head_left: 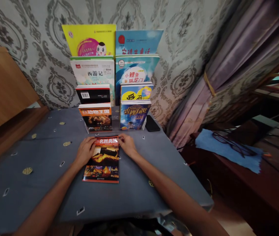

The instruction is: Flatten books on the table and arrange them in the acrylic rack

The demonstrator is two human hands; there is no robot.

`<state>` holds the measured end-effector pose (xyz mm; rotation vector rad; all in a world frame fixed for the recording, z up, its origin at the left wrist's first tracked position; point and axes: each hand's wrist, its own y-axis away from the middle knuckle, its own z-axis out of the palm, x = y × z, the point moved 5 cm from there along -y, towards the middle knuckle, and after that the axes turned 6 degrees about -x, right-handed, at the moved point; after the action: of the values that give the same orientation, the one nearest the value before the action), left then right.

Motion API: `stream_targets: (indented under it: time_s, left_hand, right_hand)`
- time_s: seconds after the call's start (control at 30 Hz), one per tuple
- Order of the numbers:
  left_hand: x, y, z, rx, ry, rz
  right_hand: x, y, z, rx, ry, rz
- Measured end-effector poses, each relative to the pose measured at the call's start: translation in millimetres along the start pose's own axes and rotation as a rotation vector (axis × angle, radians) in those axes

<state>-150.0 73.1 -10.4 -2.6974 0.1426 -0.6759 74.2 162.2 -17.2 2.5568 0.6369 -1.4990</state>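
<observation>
A book (105,159) with a dark cover, a red title band and a picture of a lit wall lies face up on the table in front of me. My left hand (85,150) grips its upper left edge, the fingers curled at the title band. At the top right corner my right hand (127,145) pinches the same book. Just behind it stand upright books in two columns, with an orange and black animal book (97,118) at the front left and a blue book (134,115) at the front right.
A black phone (152,123) lies right of the standing books. Taller ones rise behind, including a yellow book (90,39) and a light blue book (139,41). A wooden panel (4,82) stands left. Glasses (235,143) rest on a blue cloth (205,144) at right, beyond the curtain (218,65).
</observation>
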Motion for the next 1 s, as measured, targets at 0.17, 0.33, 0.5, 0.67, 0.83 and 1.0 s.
stream_targets:
  time_s: [0.17,0.33,0.5,0.67,0.83,1.0]
  left_hand:
    - [-3,-2,7.6,-0.018,-0.025,0.023]
    - [2,-3,7.3,-0.044,-0.018,0.002]
    - [18,-9,9.6,-0.087,-0.031,0.036]
    - [33,-17,17.9,-0.149,-0.087,0.085]
    - [48,-24,29.0,-0.194,-0.075,0.161]
    - [65,-28,41.5,-0.221,-0.034,0.225]
  right_hand:
    - [-10,9,-4,-0.008,0.313,0.014]
    - [-18,15,-7,-0.015,0.432,0.023]
    - [-19,15,-6,-0.011,0.42,0.015]
    - [-19,15,-5,-0.016,0.429,0.027]
    - [-21,15,-5,-0.036,0.455,0.021]
    - [-24,18,-6,-0.042,0.553,-0.044]
